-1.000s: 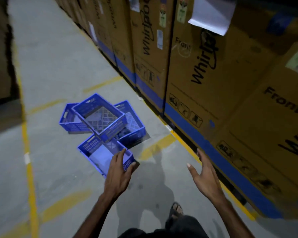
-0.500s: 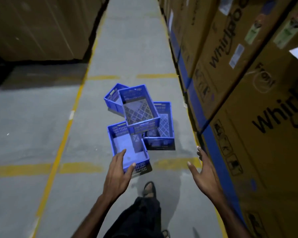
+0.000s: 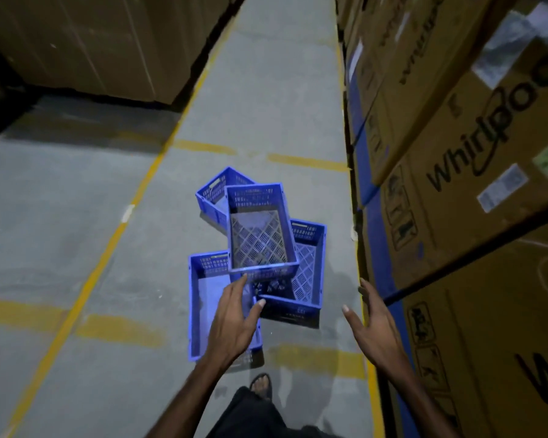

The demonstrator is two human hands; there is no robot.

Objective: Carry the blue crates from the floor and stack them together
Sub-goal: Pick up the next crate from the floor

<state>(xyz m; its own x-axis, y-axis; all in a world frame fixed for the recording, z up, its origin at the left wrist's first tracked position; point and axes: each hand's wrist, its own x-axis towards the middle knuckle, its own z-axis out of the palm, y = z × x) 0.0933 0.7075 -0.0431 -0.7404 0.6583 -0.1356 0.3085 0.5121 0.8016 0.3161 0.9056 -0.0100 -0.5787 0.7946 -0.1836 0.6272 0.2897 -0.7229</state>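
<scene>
crates (image 3: 260, 248): loose heap on floor (image 3: 76, 248), 12 o'clock of hands; top crate (image 3: 261, 229) tilted across others | left hand (image 3: 233, 324), right hand (image 3: 375, 327): fingers apart, empty, spread wide, likely to take the top crate's sides

The aisle is dim, with a cool, grainy cast. The blue crates (image 3: 260, 245) look oversaturated, almost glowing, and throw a soft shadow on the floor (image 3: 76, 248) toward the viewer. Right of them the cartons (image 3: 475, 147) bend and smear with wide-angle distortion; far left falls into darkness.
</scene>
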